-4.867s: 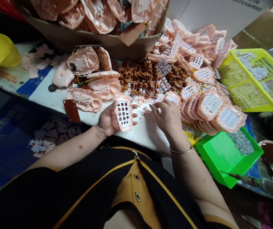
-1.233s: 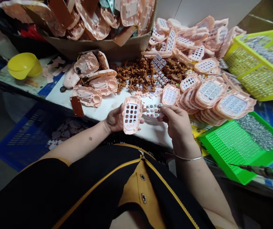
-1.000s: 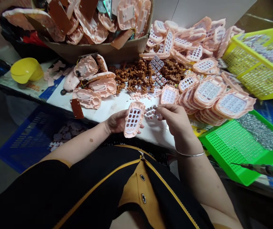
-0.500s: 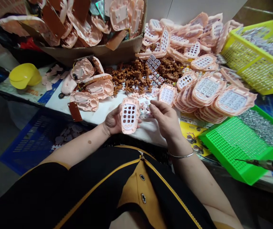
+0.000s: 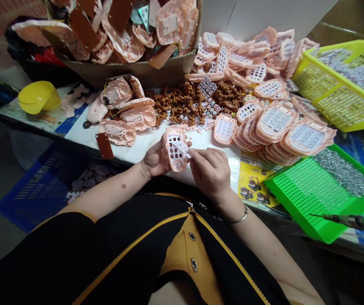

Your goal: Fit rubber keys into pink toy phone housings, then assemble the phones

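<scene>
My left hand (image 5: 155, 159) is closed round the left side of a pink plastic toy-phone shell (image 5: 172, 162), holding it up near the table's front edge. The shell's white panel has rows of button holes. My right hand (image 5: 212, 169) pinches a small white keypad piece (image 5: 183, 149) between thumb and fingertips. That piece lies over the right part of the shell's holes; its outline is partly smeared. Just right of the shell, on the table, lies another pink shell (image 5: 225, 128) with its holes filled with white keys.
Filled shells (image 5: 277, 123) stand stacked at the right, before a heap of pink shells (image 5: 242, 59). Brown parts (image 5: 182, 103) lie mid-table. A green basket (image 5: 299, 199) holds screws; a screwdriver bit (image 5: 328, 217) projects over it. A yellow basket (image 5: 337, 95) and a cardboard box (image 5: 131, 72) stand behind.
My right hand has moved left and down from the small white parts on the table to the shell, bringing a white keypad piece. My left hand keeps holding the shell, now slightly tilted.
</scene>
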Demonstrator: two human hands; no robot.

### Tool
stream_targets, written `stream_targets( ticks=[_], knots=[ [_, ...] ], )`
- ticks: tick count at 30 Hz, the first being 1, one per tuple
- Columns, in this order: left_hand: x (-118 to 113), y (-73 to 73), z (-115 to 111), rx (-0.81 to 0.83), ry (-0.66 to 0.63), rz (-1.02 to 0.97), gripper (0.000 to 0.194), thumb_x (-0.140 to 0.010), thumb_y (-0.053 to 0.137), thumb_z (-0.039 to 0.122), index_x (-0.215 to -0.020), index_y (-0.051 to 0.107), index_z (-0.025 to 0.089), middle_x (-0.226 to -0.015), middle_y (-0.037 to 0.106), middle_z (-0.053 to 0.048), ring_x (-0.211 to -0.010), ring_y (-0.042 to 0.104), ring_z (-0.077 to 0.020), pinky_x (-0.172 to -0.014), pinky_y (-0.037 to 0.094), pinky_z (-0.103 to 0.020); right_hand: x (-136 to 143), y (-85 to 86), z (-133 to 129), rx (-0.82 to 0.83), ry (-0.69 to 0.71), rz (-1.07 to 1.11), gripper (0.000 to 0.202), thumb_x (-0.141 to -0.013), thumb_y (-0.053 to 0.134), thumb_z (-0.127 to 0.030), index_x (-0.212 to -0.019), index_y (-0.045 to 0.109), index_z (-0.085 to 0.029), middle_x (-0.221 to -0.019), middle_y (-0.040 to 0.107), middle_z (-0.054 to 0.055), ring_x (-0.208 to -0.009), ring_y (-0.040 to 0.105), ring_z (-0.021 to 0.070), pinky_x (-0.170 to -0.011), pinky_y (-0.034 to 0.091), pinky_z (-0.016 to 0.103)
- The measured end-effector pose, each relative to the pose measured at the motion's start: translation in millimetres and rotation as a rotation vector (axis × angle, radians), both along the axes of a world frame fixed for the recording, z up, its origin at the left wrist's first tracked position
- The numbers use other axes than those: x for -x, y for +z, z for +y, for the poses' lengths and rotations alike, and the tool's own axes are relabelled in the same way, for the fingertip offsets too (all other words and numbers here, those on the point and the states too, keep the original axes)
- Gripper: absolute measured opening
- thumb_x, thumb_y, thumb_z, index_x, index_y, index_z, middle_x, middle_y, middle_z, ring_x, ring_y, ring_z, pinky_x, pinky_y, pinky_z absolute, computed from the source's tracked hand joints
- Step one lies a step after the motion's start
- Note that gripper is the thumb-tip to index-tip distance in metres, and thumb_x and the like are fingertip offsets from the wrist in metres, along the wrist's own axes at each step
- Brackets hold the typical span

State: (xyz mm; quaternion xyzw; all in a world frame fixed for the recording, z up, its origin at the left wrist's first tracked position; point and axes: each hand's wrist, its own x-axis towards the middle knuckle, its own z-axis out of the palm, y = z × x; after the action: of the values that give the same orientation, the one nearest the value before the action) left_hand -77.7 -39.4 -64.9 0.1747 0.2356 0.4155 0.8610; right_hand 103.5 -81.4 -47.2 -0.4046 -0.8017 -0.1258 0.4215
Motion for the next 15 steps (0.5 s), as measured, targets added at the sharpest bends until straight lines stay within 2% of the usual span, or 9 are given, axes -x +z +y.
stream_targets(
  ticks=[3,6,9,12,15],
  knots=[
    [-1,1.0,-1,0.012,-0.035,0.019,0.053,-0.085,0.062,0.054,-0.115,0.067,0.01,-0.11,0.074,-0.016,-0.116,0.065,-0.0314,-0.105,0.046,-0.046,6,-0.6,-2,-0.019,-0.015,-0.147,0.023,-0.092,0.058,-0.013,-0.113,0.067,-0.018,-0.099,0.077,0.007,-0.089,0.067,0.0166,-0.09,0.045,0.033],
    [-1,2.7,-3,0.026,-0.044,0.022,0.053,-0.088,0.059,0.054,-0.116,0.067,0.01,-0.108,0.075,-0.015,-0.117,0.065,-0.0293,-0.105,0.047,-0.043,9,-1.8,-1,0.05,0.003,-0.255,0.026,-0.093,0.055,-0.014,-0.117,0.065,-0.017,-0.11,0.075,0.009,-0.1,0.066,0.019,-0.095,0.042,0.036],
    [1,1.9,-3,0.04,-0.033,0.027,0.05,-0.09,0.058,0.053,-0.115,0.068,0.01,-0.101,0.077,-0.012,-0.112,0.068,-0.0275,-0.102,0.048,-0.041,8,-0.9,1,0.113,0.043,-0.246,0.024,-0.094,0.053,-0.014,-0.114,0.065,-0.016,-0.114,0.074,0.009,-0.107,0.064,0.0195,-0.097,0.041,0.035],
    [2,-1.8,-2,0.05,-0.045,0.029,0.051,-0.089,0.06,0.052,-0.115,0.067,0.01,-0.1,0.076,-0.013,-0.11,0.069,-0.0278,-0.1,0.049,-0.041,6,3.5,1,0.125,0.076,-0.202,0.021,-0.094,0.052,-0.013,-0.11,0.065,-0.016,-0.11,0.075,0.007,-0.104,0.065,0.0181,-0.097,0.041,0.033],
    [2,-4.9,-1,0.046,-0.061,0.03,0.051,-0.086,0.065,0.05,-0.116,0.066,0.01,-0.103,0.076,-0.013,-0.112,0.068,-0.0279,-0.1,0.049,-0.039,5,10.4,1,0.107,0.061,-0.289,0.022,-0.094,0.05,-0.013,-0.111,0.065,-0.015,-0.11,0.075,0.007,-0.104,0.063,0.0202,-0.099,0.039,0.036]
  ],
)
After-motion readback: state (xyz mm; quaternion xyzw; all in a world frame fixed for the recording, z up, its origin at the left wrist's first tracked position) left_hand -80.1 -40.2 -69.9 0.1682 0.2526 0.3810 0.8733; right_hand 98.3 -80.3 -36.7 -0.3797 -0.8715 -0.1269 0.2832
